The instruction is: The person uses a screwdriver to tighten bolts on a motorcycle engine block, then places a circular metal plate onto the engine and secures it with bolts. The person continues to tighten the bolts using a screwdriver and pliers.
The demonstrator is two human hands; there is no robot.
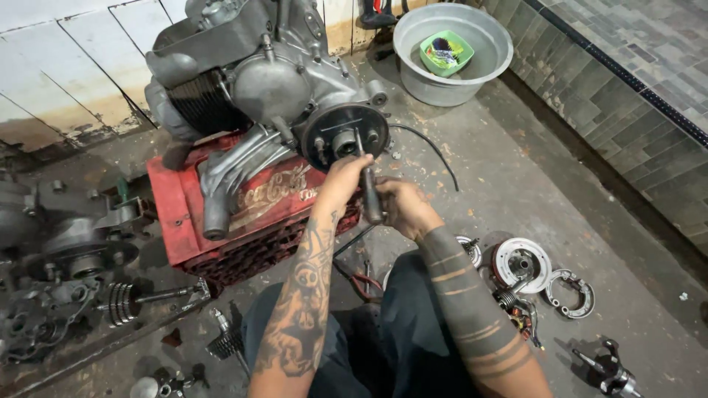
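While perched on a red plastic crate (184, 214), grey engine block (251, 88) sits tilted, round hub plate (345, 136) facing the camera. Concrete floor (516, 191) underneath, tiled wall on the right. Top right: grey basin (483, 70) with small green tub (446, 51) inside. Left side of floor: scattered engine castings and a geared shaft (136, 298). Right of the knees: round white-rimmed drum plate (522, 264), brake shoe pair (571, 291) just beside it, small crank piece (612, 376) near the bottom edge. Thin black cable (435, 155) curving off the hub onto the floor.

Dark-handled screwdriver (369, 184) in front of the hub plate, shaft up, tip at the hub centre. Left hand (343, 180) closed around the upper part of the tool, knuckles just below the hub. Right hand (402, 206) clenched on the lower handle, touching the left. Both forearms tattooed, converging over the crate's front edge.
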